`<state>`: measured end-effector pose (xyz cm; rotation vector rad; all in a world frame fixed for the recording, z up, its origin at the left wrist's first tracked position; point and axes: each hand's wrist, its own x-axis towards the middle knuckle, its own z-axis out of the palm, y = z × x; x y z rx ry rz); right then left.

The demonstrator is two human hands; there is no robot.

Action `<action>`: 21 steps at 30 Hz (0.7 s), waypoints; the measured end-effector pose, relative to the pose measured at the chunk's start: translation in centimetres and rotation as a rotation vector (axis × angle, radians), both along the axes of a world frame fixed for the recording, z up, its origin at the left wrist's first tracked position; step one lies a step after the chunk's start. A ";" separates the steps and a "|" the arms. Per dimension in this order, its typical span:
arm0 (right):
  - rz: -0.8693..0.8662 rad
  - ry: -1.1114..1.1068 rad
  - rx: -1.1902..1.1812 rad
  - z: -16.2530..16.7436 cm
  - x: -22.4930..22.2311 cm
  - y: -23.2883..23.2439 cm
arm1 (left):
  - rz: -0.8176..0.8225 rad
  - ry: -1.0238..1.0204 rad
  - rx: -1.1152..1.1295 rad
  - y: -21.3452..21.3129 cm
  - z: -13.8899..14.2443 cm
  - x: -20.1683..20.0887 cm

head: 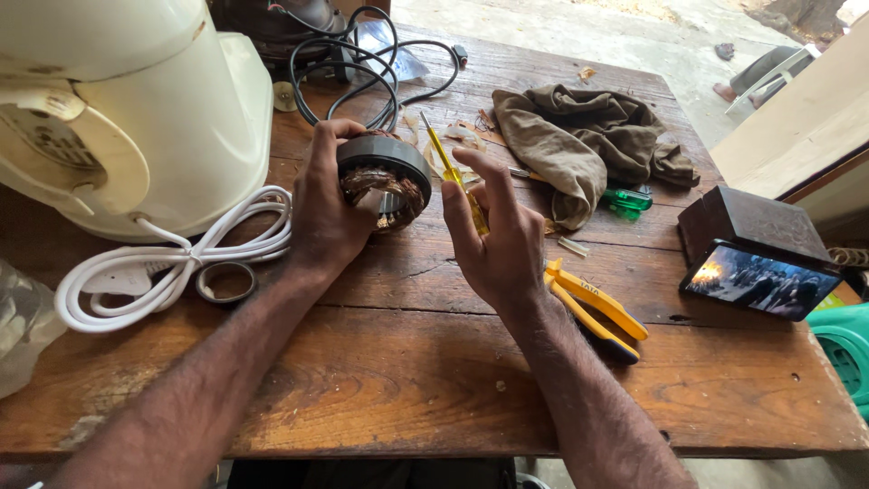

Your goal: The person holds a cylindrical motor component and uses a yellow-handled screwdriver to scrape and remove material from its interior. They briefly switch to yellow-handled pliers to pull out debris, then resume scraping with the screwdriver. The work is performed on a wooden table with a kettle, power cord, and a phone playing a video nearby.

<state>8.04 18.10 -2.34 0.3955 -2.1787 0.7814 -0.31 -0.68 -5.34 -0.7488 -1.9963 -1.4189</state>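
Your forearms come in over the near edge of the wooden worktop, and your two hands meet around the middle of it. Your left hand is clamped on a round motor stator, dark ring outside and copper windings inside, held up off the wood with its open face tilted towards you. Your right hand is closed around a thin yellow-handled screwdriver, whose tip points up and away, just beside the stator's right rim; whether it touches the rim you cannot tell.

Just right of your right wrist, yellow-handled pliers lie flat on the wood. Left of your left wrist sits a small dark ring, touching a coiled white power cord that runs to the cream-coloured appliance housing at the far left corner. Black cables loop behind the stator towards the far edge. A crumpled olive-brown cloth lies towards the far right, with a green-handled tool poking out beside it. By the right edge, a phone with a lit screen leans against a dark wooden box.
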 end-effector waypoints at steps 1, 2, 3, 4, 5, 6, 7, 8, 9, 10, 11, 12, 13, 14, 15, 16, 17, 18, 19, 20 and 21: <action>-0.004 0.005 0.002 0.0 0.0 0.0 | -0.012 0.014 -0.002 -0.1 0.0 -0.2; 0.001 0.008 0.001 0.0 0.0 0.0 | -0.025 0.028 -0.005 -0.2 -0.1 -0.3; 0.006 0.010 0.001 0.0 0.0 0.0 | -0.051 0.022 0.004 -0.2 -0.1 -0.4; 0.010 0.013 0.001 0.1 0.0 0.0 | -0.078 0.016 0.012 -0.3 -0.2 -0.5; 0.011 0.014 0.002 0.1 0.0 0.0 | -0.104 0.010 0.020 -0.4 -0.2 -0.5; 0.012 0.017 0.002 0.1 0.0 0.0 | -0.107 0.019 0.013 -0.5 -0.2 -0.6; 0.013 0.019 0.001 0.0 0.0 0.0 | -0.109 0.028 0.006 -0.5 -0.2 -0.6; 0.008 -0.001 -0.001 0.0 -0.1 0.1 | -0.113 0.037 -0.001 -0.6 -0.2 -0.6; 0.003 -0.022 -0.003 0.0 -0.2 0.2 | -0.127 0.037 -0.001 -0.5 -0.2 -0.7; -0.002 -0.043 -0.006 0.0 -0.2 0.2 | -0.140 0.038 -0.002 -0.5 -0.2 -0.8; 0.004 -0.031 -0.003 0.0 -0.2 0.2 | -0.152 0.037 -0.004 -0.5 -0.1 -0.7; 0.010 -0.020 0.000 0.0 -0.2 0.3 | -0.180 0.046 0.003 -0.5 -0.1 -0.7; 0.016 -0.006 0.003 -0.1 -0.2 0.3 | -0.207 0.056 0.011 -0.6 0.0 -0.6; 0.015 -0.007 0.001 -0.1 -0.2 0.3 | -0.236 0.066 0.019 -0.6 0.1 -0.5; 0.014 -0.008 -0.001 -0.1 -0.2 0.3 | -0.224 0.051 0.008 -0.7 0.2 -0.3; 0.013 -0.008 -0.003 -0.1 -0.2 0.3 | -0.213 0.038 -0.003 -0.8 0.3 -0.2; 0.018 0.000 -0.001 -0.1 -0.2 0.3 | -0.202 0.023 -0.014 -0.8 0.4 -0.1; 0.023 0.007 0.000 0.0 -0.2 0.3 | -0.205 0.054 -0.023 -0.8 0.6 0.0; 0.029 0.015 0.001 0.0 -0.2 0.3 | -0.207 0.086 -0.030 -0.7 0.7 -0.1; 0.023 0.013 0.000 0.0 -0.2 0.3 | -0.208 0.118 -0.039 -0.7 0.9 -0.1; 0.016 0.011 -0.001 0.1 -0.2 0.3 | -0.214 0.061 -0.035 -0.7 1.1 -0.2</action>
